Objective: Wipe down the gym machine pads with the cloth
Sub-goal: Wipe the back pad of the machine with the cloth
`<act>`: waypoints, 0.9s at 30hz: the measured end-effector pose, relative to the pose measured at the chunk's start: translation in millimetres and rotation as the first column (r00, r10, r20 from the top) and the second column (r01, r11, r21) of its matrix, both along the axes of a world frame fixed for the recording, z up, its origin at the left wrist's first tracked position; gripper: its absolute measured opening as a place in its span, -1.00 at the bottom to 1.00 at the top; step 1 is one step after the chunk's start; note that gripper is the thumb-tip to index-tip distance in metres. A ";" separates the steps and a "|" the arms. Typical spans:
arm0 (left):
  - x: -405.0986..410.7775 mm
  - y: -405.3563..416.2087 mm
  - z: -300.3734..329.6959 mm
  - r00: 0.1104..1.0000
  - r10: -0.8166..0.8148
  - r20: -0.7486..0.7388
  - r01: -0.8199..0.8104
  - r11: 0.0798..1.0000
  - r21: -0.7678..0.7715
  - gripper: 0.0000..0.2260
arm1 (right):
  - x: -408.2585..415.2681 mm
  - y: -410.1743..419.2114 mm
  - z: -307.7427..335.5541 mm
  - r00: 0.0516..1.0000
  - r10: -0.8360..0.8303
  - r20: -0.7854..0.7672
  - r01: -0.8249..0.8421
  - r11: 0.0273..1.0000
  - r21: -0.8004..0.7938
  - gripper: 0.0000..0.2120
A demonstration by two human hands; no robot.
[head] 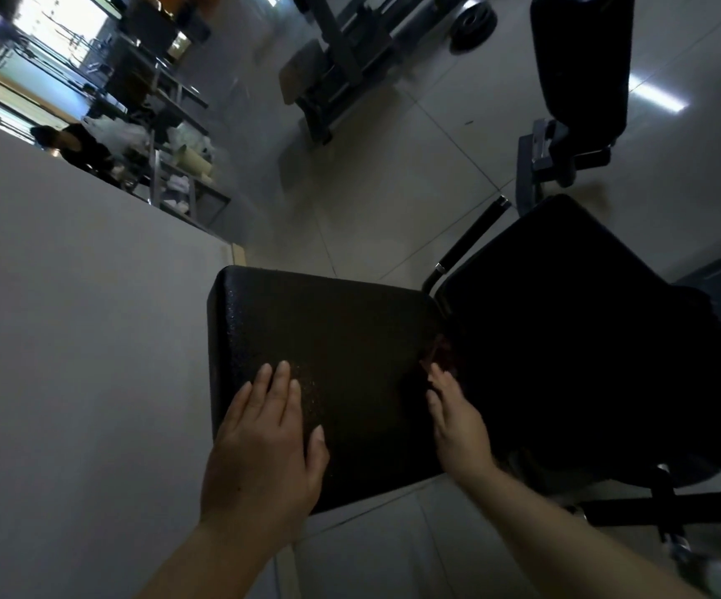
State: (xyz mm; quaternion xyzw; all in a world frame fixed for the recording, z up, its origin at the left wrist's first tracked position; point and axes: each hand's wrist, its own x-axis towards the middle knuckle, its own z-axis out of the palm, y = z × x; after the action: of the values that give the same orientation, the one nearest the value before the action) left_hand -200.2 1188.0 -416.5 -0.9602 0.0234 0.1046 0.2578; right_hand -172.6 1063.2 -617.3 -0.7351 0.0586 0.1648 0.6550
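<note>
Gym machine pad (341, 352), black, textured and bearing no legible writing, lies low at centre beside a darker second pad (566, 339), with the left hand (263, 447) resting flat, fingers straight, and the right hand (458, 421) open at its right edge.

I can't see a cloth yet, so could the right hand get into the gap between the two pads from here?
Probably yes. The right hand has straight fingers already at the gap between the textured pad and the darker pad, with nothing visibly blocking it.
</note>
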 end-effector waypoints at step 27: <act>46.7 -76.8 -76.8 0.911 0.112 -0.398 -0.180 0.974 -0.138 -0.49 | -11.9 -25.0 32.4 0.869 -0.151 -0.471 0.457 0.612 0.645 -0.60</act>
State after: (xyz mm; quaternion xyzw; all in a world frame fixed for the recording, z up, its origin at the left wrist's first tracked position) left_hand -153.5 1111.2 -493.3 -0.9382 0.0106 0.3090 0.1556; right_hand -184.5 1038.2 -584.9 -0.3390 0.2355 0.1936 0.8900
